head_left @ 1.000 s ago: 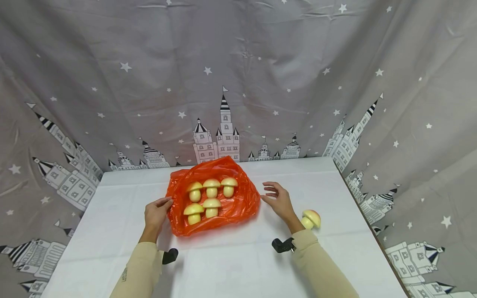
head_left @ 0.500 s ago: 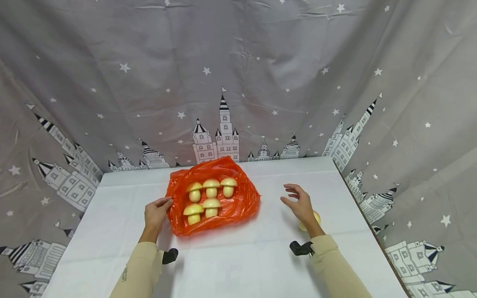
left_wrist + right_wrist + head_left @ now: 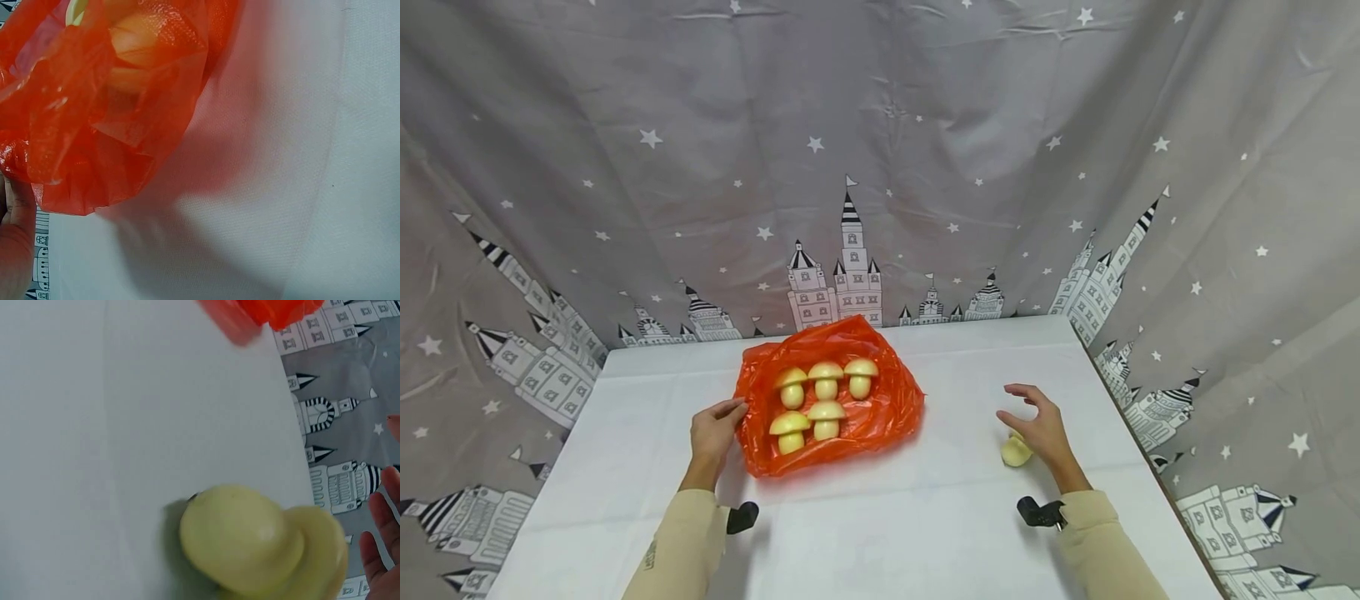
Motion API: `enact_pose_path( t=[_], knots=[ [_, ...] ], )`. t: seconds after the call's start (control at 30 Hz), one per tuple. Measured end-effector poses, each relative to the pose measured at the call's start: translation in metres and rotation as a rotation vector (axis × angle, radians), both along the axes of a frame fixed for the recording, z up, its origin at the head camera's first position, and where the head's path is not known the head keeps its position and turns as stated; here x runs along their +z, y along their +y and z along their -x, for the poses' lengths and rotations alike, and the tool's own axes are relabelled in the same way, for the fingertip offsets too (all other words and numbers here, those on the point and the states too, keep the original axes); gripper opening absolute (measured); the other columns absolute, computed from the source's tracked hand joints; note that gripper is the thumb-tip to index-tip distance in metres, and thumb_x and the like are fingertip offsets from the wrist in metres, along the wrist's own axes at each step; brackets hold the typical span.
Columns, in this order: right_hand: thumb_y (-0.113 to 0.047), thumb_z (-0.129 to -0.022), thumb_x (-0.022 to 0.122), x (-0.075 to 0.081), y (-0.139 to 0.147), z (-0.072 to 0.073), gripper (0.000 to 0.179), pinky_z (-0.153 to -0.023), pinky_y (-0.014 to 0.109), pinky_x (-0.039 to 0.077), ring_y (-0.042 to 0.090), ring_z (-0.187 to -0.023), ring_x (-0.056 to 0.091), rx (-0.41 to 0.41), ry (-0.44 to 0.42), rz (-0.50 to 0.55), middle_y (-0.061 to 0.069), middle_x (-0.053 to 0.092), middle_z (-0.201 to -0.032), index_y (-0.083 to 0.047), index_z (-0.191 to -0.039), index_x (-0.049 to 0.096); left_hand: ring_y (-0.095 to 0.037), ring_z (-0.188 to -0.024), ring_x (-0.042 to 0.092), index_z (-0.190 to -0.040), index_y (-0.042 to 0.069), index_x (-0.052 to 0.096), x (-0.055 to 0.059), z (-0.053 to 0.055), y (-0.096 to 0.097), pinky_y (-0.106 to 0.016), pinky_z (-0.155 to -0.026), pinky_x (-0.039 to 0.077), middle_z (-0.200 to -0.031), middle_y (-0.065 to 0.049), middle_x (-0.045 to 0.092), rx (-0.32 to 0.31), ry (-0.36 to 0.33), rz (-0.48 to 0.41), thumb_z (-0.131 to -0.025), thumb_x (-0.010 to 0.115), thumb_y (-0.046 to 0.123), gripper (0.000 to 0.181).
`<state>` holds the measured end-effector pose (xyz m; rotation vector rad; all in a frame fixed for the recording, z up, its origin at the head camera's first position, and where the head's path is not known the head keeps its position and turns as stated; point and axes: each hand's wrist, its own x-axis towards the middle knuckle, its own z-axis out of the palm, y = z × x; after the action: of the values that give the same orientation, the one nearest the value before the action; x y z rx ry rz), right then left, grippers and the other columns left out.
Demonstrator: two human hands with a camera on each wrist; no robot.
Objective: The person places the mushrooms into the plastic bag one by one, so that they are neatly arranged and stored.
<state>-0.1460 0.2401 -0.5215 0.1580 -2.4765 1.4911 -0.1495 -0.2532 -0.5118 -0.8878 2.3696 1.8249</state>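
Note:
A red plastic bag (image 3: pixel 891 421) lies spread with its mouth facing up, and several pale yellow toy mushrooms (image 3: pixel 826 417) rest inside in two rows. My left hand (image 3: pixel 711 435) pinches the bag's left edge between thumb and fingers. In the left wrist view, thin red film (image 3: pixel 125 144) covers the yellow shapes behind it. A single yellow mushroom (image 3: pixel 1015 452) lies on the table to the right, partly hidden by my right hand (image 3: pixel 1043 427). That hand hovers over it, thumb and fingers spread apart and holding nothing. The right wrist view shows this mushroom's stem (image 3: pixel 237 534) close up, beside the fingertips.
A white cloth covers the table (image 3: pixel 880 533), whose right edge (image 3: pixel 1150 467) runs diagonally. Behind and at both sides hangs a grey curtain (image 3: pixel 925 167) printed with castles and stars. Black wrist mounts (image 3: pixel 1040 512) stick out from the beige sleeves.
My right hand has moved from beside the bag rightward to the lone mushroom, coming over it with fingers spread. The left hand and the bag have stayed in place.

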Motion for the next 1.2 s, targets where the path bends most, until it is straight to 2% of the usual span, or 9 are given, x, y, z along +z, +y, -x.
enact_pose_path(
  t=[0.17, 0.4, 0.57, 0.63, 0.73, 0.83, 0.93, 1.07, 1.2],
  knots=[
    [-0.002, -0.077, 0.079, -0.01, 0.011, -0.008, 0.04, -0.099, 0.041, 0.037, 0.033, -0.113, 0.053, -0.056, -0.058, -0.008, 0.02, 0.064, -0.116, 0.004, -0.114, 0.063, -0.029, -0.115, 0.051, -0.131, -0.002, 0.056, -0.001, 0.0, 0.001, -0.04, -0.104, 0.043, -0.131, -0.021, 0.053, -0.002, 0.007, 0.006, -0.1, 0.053, 0.019, 0.037],
    [-0.007, -0.075, 0.081, -0.025, 0.017, -0.017, 0.044, -0.099, 0.045, 0.036, 0.033, -0.116, 0.049, -0.076, -0.122, 0.008, 0.02, 0.062, -0.119, 0.001, -0.114, 0.064, -0.027, -0.114, 0.051, -0.131, -0.002, 0.056, -0.002, -0.001, 0.001, -0.036, -0.102, 0.045, -0.13, -0.021, 0.053, -0.026, 0.012, 0.027, -0.1, 0.053, 0.02, 0.038],
    [-0.006, -0.074, 0.082, -0.035, 0.017, -0.02, 0.046, -0.087, 0.023, 0.043, 0.023, -0.106, 0.053, -0.083, -0.161, 0.037, 0.018, 0.062, -0.118, 0.0, -0.116, 0.064, -0.028, -0.115, 0.05, -0.131, -0.002, 0.055, -0.001, -0.002, 0.001, -0.04, -0.104, 0.042, -0.131, -0.021, 0.052, -0.026, 0.007, 0.019, -0.1, 0.053, 0.02, 0.038],
    [-0.005, -0.075, 0.081, -0.038, 0.017, -0.021, 0.046, -0.083, 0.019, 0.043, 0.019, -0.102, 0.053, -0.091, -0.177, 0.038, 0.018, 0.062, -0.117, 0.0, -0.117, 0.063, -0.029, -0.115, 0.05, -0.131, -0.003, 0.055, -0.001, -0.001, 0.001, -0.041, -0.104, 0.042, -0.131, -0.022, 0.052, -0.025, 0.007, 0.015, -0.1, 0.053, 0.019, 0.038],
    [-0.004, -0.078, 0.078, -0.042, 0.018, -0.022, 0.046, -0.085, 0.025, 0.042, 0.021, -0.103, 0.053, -0.096, -0.202, 0.018, 0.019, 0.061, -0.12, 0.0, -0.121, 0.061, -0.029, -0.115, 0.051, -0.131, -0.002, 0.055, -0.001, -0.001, 0.001, -0.041, -0.104, 0.042, -0.131, -0.022, 0.052, -0.024, 0.007, 0.018, -0.1, 0.053, 0.02, 0.039],
    [-0.002, -0.081, 0.072, -0.044, 0.018, -0.024, 0.047, -0.091, 0.037, 0.04, 0.028, -0.11, 0.051, -0.088, -0.243, 0.004, 0.02, 0.057, -0.125, 0.0, -0.126, 0.057, -0.028, -0.115, 0.051, -0.131, -0.002, 0.055, -0.002, -0.001, 0.001, -0.039, -0.103, 0.043, -0.131, -0.021, 0.053, -0.025, 0.006, 0.026, -0.1, 0.053, 0.021, 0.039],
    [0.001, -0.083, 0.067, -0.045, 0.018, -0.025, 0.048, -0.095, 0.042, 0.038, 0.032, -0.116, 0.048, -0.077, -0.289, 0.024, 0.022, 0.053, -0.129, 0.001, -0.13, 0.053, -0.028, -0.115, 0.051, -0.131, -0.002, 0.055, -0.002, -0.001, 0.0, -0.038, -0.103, 0.043, -0.132, -0.021, 0.053, -0.027, 0.01, 0.026, -0.1, 0.053, 0.021, 0.039],
    [0.004, -0.082, 0.061, -0.045, 0.016, -0.025, 0.049, -0.097, 0.038, 0.036, 0.03, -0.116, 0.047, -0.077, -0.322, 0.058, 0.021, 0.052, -0.13, 0.001, -0.13, 0.05, -0.03, -0.117, 0.05, -0.132, -0.003, 0.055, -0.002, -0.001, -0.001, -0.04, -0.104, 0.042, -0.133, -0.022, 0.052, -0.028, 0.015, 0.009, -0.1, 0.053, 0.02, 0.039],
    [0.006, -0.08, 0.057, -0.046, 0.014, -0.022, 0.048, -0.093, 0.025, 0.037, 0.025, -0.111, 0.047, -0.081, -0.32, 0.082, 0.02, 0.053, -0.127, 0.001, -0.128, 0.049, -0.031, -0.118, 0.05, -0.132, -0.003, 0.054, -0.002, -0.002, 0.0, -0.041, -0.105, 0.041, -0.133, -0.023, 0.051, -0.025, 0.013, -0.006, -0.1, 0.052, 0.019, 0.039]
  ],
)
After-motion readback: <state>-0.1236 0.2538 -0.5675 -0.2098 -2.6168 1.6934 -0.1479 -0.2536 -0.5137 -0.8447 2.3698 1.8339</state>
